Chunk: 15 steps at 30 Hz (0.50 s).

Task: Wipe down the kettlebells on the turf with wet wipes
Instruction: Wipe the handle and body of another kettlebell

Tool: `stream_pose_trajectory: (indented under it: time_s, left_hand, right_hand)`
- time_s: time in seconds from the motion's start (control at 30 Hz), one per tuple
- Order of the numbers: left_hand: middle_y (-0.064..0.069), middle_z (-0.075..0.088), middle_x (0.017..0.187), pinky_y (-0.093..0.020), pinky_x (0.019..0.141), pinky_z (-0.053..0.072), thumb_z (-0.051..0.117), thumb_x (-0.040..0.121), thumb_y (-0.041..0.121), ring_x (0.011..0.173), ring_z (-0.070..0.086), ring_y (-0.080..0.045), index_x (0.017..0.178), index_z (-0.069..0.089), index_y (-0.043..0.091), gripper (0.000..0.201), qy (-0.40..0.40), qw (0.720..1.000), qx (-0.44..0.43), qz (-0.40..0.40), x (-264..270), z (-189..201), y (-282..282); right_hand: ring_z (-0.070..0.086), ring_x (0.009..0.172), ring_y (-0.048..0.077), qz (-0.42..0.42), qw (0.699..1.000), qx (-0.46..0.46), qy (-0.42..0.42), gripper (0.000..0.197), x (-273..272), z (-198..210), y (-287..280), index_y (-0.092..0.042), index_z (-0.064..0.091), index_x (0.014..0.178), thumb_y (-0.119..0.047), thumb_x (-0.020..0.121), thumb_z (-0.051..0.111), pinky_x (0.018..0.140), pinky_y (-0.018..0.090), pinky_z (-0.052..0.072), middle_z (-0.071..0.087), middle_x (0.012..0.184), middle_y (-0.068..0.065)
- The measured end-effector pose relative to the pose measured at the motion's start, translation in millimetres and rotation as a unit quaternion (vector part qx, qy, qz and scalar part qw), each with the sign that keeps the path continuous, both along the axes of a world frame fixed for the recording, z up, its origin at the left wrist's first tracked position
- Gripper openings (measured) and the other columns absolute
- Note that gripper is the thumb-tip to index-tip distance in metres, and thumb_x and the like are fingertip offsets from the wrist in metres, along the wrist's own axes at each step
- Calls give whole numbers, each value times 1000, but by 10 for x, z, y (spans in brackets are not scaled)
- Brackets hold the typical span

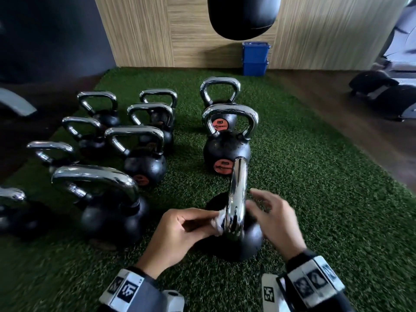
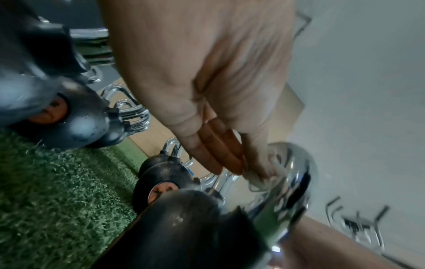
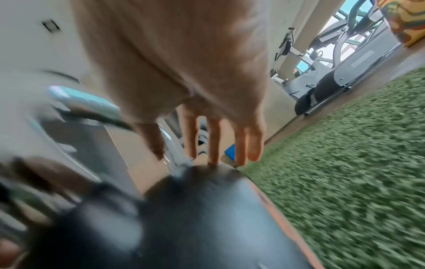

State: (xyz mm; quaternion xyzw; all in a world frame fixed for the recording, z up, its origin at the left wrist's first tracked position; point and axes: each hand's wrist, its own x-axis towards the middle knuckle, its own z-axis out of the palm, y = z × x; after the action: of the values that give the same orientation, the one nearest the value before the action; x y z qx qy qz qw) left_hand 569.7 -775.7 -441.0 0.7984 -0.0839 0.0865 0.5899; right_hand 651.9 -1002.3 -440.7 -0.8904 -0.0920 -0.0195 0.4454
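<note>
Head view: nearest kettlebell (image 1: 238,239) on the turf (image 1: 315,199), chrome handle (image 1: 236,199) edge-on to the camera. Left hand (image 1: 180,233) pinching a white wet wipe (image 1: 219,221) against the handle's left side; right hand (image 1: 274,219) on the other side, fingers loosely spread, holding nothing. Ten other kettlebells countable — seven clustered to the left, one cut off at the left edge, two in a row beyond the nearest. Eleven in all, one wipe. Two stacked blue bins (image 1: 255,58) by the wall.

Left wrist view: fingers (image 2: 220,156) held together, pressing the bunched wipe (image 2: 260,179) onto the curved chrome.

Right wrist view: blurred; straight fingertips (image 3: 215,160) touching the top of the black ball (image 3: 195,209), steadying it by the look of it.

Progress, as a judgement — handle being wiped now, ball probably next; droplets on the far-row bells hint at earlier wiping, though not certain. Left cluster impossible to judge.
</note>
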Motion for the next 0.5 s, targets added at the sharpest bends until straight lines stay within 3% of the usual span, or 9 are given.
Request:
stream_pose_trajectory:
  time_s: [0.07, 0.17, 0.27, 0.4, 0.5]
  left_hand:
    - [7, 79, 109, -23, 89, 58, 87, 72, 29, 101, 75, -12, 107, 82, 25, 36, -10, 998, -59, 23, -7, 67, 36]
    - [8, 77, 107, -18, 79, 58, 86, 64, 29, 89, 74, -6, 97, 84, 32, 33, -15, 984, -169, 46, -10, 220, 2]
    - [-5, 79, 100, -23, 77, 59, 92, 70, 25, 86, 74, -14, 102, 83, 25, 33, -29, 985, -167, 3, -5, 375, -32]
    - [-10, 80, 95, -23, 74, 61, 86, 70, 9, 84, 79, -23, 96, 81, 22, 30, -68, 985, -159, 2, -17, 488, -28]
    - [-9, 80, 93, -23, 74, 62, 85, 69, 10, 85, 79, -24, 88, 79, 25, 25, -70, 987, -143, 5, -42, 506, -44]
  right_hand:
    - [68, 88, 3, -41, 991, 59, -114, 30, -136, 257, -71, -32, 72, 117, -33, 86, 73, 82, 28, 59, 71, 106, -15]
    - [68, 79, 2, 66, 977, 100, -175, 22, -376, 651, -14, -37, 78, 104, -37, 82, 77, 70, 12, 52, 72, 93, -20]
    - [69, 84, 3, 167, 965, 103, -172, 32, -477, 843, 117, -34, 78, 108, -40, 77, 79, 73, 7, 48, 72, 98, -21]
    - [71, 91, 2, 199, 959, 120, -164, 37, -422, 873, 137, -30, 78, 108, -34, 73, 86, 80, 10, 50, 74, 104, -22]
    - [71, 93, -3, 208, 956, 125, -163, 38, -398, 829, 90, -28, 79, 108, -35, 71, 88, 81, 8, 51, 74, 106, -24]
